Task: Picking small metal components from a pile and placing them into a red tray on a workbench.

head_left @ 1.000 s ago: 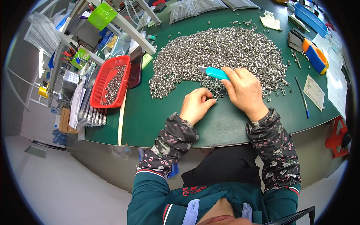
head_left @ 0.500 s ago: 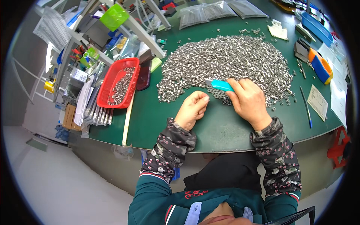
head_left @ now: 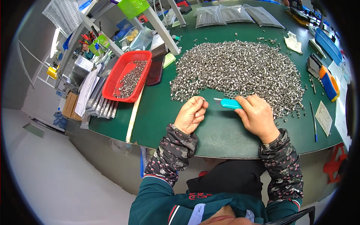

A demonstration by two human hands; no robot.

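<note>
Turquoise cutter [head_left: 230,104], silvery blade [head_left: 217,100] bared, held in right grip [head_left: 258,117], left grip [head_left: 190,115] pinching metal piece [head_left: 203,101]

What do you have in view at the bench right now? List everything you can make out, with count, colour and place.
Table: 1, green, mid-view
Metal rings: too many to count, silver, heaped mid-table
Knife: 1, turquoise handle, in front of the rings
Basket: 1, red, table's left
Wooden strip: 1, pale, below the basket
Plastic bags: several, greyish, table's far edge
Tray: 1, blue, far right
Pen: 1, dark and blue, right
Paper slip: 1, cream, beside the pen
Stool: 1, red, lower right
Rack: 1, whitish, upper left; its clutter is too small to itemise
Left hand: 1, bare, pinching a metal piece
Right hand: 1, bare, gripping the knife
</note>
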